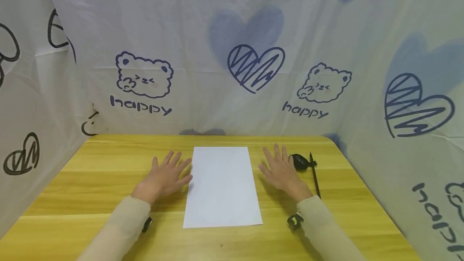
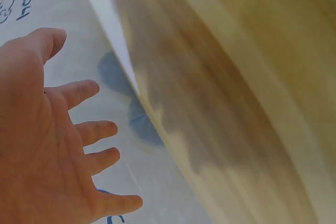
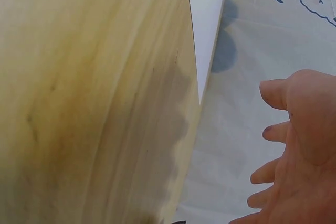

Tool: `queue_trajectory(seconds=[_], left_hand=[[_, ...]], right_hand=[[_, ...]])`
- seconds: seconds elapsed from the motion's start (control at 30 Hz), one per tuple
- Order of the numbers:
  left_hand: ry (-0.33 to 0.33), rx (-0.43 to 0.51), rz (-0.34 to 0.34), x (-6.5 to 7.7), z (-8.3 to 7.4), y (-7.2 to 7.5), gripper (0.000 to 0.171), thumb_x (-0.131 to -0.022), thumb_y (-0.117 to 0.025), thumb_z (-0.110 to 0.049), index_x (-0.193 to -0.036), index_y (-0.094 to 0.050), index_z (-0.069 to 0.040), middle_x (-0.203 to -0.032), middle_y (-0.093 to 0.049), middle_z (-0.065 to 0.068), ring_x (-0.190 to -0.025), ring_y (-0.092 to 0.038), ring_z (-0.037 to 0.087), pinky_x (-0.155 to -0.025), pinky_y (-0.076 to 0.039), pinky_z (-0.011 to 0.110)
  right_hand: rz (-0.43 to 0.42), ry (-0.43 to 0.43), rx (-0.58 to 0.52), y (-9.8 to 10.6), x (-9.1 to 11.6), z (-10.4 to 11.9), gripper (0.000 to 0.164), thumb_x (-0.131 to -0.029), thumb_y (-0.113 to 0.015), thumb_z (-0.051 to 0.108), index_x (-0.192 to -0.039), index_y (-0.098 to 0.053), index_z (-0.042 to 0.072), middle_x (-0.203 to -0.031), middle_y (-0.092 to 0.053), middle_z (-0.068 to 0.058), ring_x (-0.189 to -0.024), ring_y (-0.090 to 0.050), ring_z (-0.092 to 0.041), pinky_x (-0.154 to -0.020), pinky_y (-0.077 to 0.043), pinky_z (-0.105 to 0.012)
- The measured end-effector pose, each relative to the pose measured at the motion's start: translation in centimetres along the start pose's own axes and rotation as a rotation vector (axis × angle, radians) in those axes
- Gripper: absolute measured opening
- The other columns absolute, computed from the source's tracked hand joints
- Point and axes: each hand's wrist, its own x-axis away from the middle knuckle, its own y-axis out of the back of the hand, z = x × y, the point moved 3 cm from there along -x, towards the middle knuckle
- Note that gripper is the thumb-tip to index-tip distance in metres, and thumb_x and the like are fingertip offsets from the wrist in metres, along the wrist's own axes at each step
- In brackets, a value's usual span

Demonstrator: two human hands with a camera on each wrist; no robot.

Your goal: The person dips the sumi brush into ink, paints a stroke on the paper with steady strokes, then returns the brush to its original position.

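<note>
See left hand (image 1: 166, 175) and right hand (image 1: 282, 170) above the table (image 1: 72, 212), with fingers spread and holding nothing. Find the white sheet (image 1: 222, 188) lying between these 2, with long axis running forward from the wrists, nearer to the left hand. Look outward of the right hand for a slender black stick (image 1: 315, 178).

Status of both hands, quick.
Left hand: open, fingers spread, holding nothing.
Right hand: open, fingers spread, holding nothing, between the white sheet and the black object.
</note>
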Motion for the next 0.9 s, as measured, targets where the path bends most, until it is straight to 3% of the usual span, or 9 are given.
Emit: queue_trajectory(seconds=[0.9], left_hand=[[-0.045,-0.051,0.085,-0.7,-0.2,-1.7,0.065,-0.106,-0.046,-0.054,-0.159,-0.040,-0.018,-0.167,-0.032,0.023,-0.153,-0.028,0.051,-0.112,-0.021,0.084]], right_hand=[[0.020,0.026,-0.014,-0.2,0.1,0.0,0.066,-0.108,-0.050,0.034,-0.165,-0.024,0.012,-0.169,-0.006,-0.033,-0.155,-0.004,-0.059,-0.119,-0.013,-0.077]])
